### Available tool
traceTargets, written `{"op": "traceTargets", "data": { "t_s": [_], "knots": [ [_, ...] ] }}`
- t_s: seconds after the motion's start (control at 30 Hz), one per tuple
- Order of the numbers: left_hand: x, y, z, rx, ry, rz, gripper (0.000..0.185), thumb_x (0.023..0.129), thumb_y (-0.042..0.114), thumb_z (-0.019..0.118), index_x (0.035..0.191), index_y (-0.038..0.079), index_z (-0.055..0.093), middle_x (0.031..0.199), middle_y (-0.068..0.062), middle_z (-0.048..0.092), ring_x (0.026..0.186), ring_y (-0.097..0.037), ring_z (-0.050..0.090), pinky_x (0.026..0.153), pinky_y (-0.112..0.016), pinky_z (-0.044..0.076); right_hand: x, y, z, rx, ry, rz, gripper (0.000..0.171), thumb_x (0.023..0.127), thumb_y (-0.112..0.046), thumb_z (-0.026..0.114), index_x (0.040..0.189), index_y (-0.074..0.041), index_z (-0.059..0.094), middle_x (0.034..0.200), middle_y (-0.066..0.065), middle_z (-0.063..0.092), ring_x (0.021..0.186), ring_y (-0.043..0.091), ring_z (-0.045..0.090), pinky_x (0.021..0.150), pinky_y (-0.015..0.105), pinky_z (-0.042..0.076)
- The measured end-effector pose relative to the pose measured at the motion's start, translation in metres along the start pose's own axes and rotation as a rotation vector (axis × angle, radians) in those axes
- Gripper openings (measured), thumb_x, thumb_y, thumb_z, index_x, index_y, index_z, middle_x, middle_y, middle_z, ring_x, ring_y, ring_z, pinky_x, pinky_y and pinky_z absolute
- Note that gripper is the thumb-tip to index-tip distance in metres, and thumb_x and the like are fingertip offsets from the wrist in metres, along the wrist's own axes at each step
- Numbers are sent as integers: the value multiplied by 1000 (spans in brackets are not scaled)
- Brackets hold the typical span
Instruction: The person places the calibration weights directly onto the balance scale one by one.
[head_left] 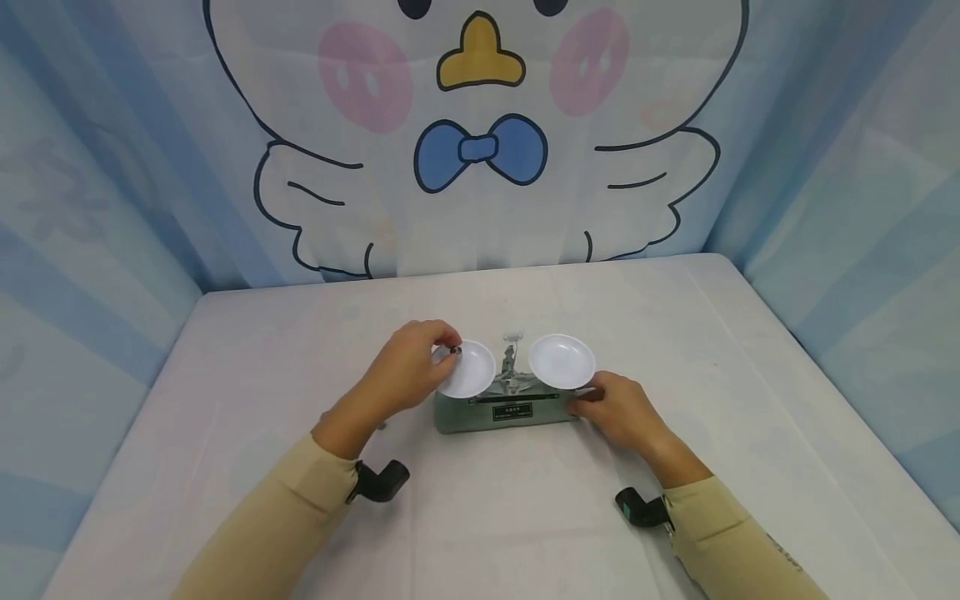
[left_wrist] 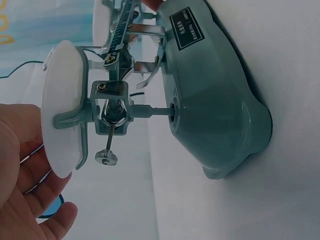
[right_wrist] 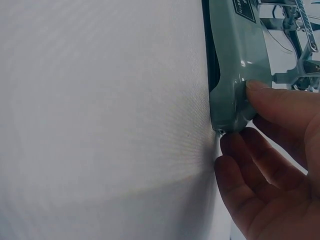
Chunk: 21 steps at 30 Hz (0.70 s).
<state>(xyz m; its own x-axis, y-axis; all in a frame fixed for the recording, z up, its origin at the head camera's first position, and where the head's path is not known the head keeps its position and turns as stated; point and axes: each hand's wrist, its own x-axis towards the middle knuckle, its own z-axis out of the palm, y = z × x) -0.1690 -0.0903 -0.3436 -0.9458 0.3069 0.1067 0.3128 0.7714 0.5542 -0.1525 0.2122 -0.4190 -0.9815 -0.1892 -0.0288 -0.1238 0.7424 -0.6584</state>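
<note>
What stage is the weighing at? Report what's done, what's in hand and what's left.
Done: the balance scale stands on the table, and the right hand steadies its base at the right end. In hand: the left hand pinches a small dark weight over the left pan. Left: the right pan is bare, and the weight does not look set down yet.

We face a staged recording booth: a cartoon bird backdrop [head_left: 480, 133], blue striped curtains [head_left: 90, 208] and a cloth-covered table [head_left: 300, 350].
</note>
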Motion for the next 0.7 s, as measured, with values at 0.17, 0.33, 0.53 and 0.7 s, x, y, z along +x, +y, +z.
{"op": "traceTargets", "data": {
  "t_s": [0.17,0.33,0.53,0.7],
  "knots": [
    [5,-1,4,35,6,10,18,94,13,70,111,7,71,112,-8,69,111,-28,54,95,-42,50,0,0,0,-4,0,-1,40,87,-14,76,119,6,65,111,20,70,105,37,66,83,50,54],
    [10,1,6,41,-3,7,16,93,13,71,108,8,72,113,-8,69,112,-29,54,93,-44,50,0,0,0,-4,3,-2,39,87,-14,76,119,6,66,111,20,70,104,37,66,83,50,55],
    [12,4,9,21,-6,8,16,92,12,71,107,8,73,113,-8,68,111,-27,55,93,-46,48,0,-2,-1,-10,2,-1,39,87,-15,77,118,5,66,111,20,70,105,37,65,84,51,54],
    [13,6,11,27,-4,31,15,92,11,71,106,9,73,111,-7,69,112,-28,55,94,-48,46,0,-2,-1,-13,1,3,39,87,-16,77,118,6,66,111,20,70,105,38,65,85,51,54]
  ]
}}
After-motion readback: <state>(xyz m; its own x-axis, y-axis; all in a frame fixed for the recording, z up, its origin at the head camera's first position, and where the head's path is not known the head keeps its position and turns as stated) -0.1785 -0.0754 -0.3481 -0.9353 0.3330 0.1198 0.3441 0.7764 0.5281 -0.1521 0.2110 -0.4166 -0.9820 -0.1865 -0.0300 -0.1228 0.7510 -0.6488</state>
